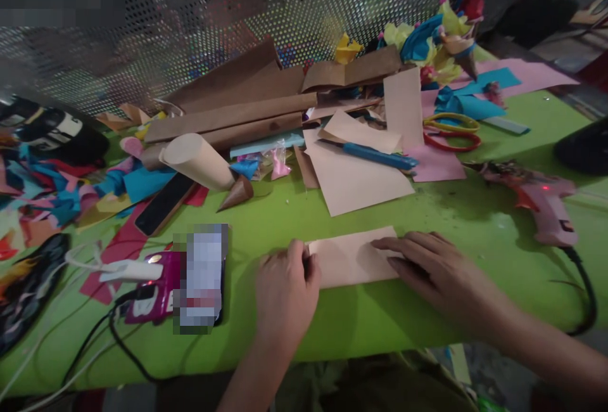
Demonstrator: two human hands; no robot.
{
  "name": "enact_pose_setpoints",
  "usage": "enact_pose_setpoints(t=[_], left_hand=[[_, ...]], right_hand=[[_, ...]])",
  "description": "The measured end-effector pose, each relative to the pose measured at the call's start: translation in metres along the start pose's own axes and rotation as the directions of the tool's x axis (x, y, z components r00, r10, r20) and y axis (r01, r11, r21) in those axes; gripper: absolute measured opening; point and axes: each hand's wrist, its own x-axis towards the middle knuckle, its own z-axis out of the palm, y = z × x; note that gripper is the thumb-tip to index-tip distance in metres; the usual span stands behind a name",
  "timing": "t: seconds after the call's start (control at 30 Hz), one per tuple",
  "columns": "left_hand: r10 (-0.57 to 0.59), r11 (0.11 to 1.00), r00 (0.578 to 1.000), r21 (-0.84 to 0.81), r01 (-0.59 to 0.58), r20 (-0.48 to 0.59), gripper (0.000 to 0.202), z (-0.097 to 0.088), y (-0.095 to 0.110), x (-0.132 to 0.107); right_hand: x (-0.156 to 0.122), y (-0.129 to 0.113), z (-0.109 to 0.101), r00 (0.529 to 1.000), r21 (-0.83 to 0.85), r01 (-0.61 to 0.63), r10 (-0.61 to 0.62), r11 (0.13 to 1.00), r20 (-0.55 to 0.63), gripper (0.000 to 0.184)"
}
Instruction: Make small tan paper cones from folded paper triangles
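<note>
A pale tan strip of paper lies on the green table in front of me. My left hand pinches its left end, thumb and curled fingers closed on the edge. On the right end rests my right hand, its fingers stretched out and lying over the paper. Just beyond are larger tan paper sheets with a blue craft knife on top. Right of these sheets sit scissors with red and yellow handles.
A pink glue gun with a lit red light and a cord is on the right. At left are a phone, a magenta power strip with cables, and coloured paper scraps. Brown cardboard and a paper roll lie behind.
</note>
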Motion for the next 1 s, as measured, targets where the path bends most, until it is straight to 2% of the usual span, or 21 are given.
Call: enact_pose_setpoints(t=[0.23, 0.33, 0.47, 0.63, 0.77, 0.87, 0.93, 1.0], left_hand=[[0.086, 0.996, 0.974, 0.01, -0.086, -0.209, 0.012, 0.015, -0.004, -0.006], [0.177, 0.984, 0.919, 0.076, -0.161, -0.353, 0.017, 0.02, -0.006, -0.009], [0.323, 0.946, 0.833, 0.175, -0.273, -0.448, 0.018, 0.022, -0.006, -0.008], [0.373, 0.927, 0.806, 0.142, -0.348, -0.46, 0.004, 0.021, -0.005, -0.011], [0.479, 0.867, 0.727, 0.137, -0.479, -0.492, 0.021, 0.024, 0.0, -0.028], [0.607, 0.787, 0.692, 0.176, -0.591, -0.391, 0.036, 0.031, 0.003, -0.043], [0.648, 0.761, 0.705, 0.206, -0.615, -0.29, 0.05, 0.036, 0.003, -0.05], [0.65, 0.759, 0.734, 0.23, -0.609, -0.198, 0.062, 0.04, 0.001, -0.054]], right_hand=[[-0.005, 0.001, 0.002, 1.0, -0.121, 0.001, -0.001, 0.993, 0.005, 0.026], [-0.007, 0.001, 0.003, 0.998, -0.237, 0.049, -0.057, 0.97, -0.029, 0.03], [-0.006, 0.0, 0.004, 0.979, -0.22, 0.203, -0.191, 0.954, 0.077, 0.051], [-0.004, 0.0, 0.002, 0.966, -0.176, 0.242, -0.218, 0.954, 0.142, 0.051], [-0.005, 0.001, 0.005, 0.97, -0.166, 0.217, -0.193, 0.962, 0.15, 0.054], [-0.005, 0.0, 0.006, 0.972, -0.154, 0.204, -0.181, 0.967, 0.152, 0.053], [-0.004, -0.001, 0.006, 0.972, -0.149, 0.202, -0.179, 0.968, 0.155, 0.052], [-0.004, -0.002, 0.005, 0.972, -0.151, 0.204, -0.182, 0.967, 0.149, 0.052]])
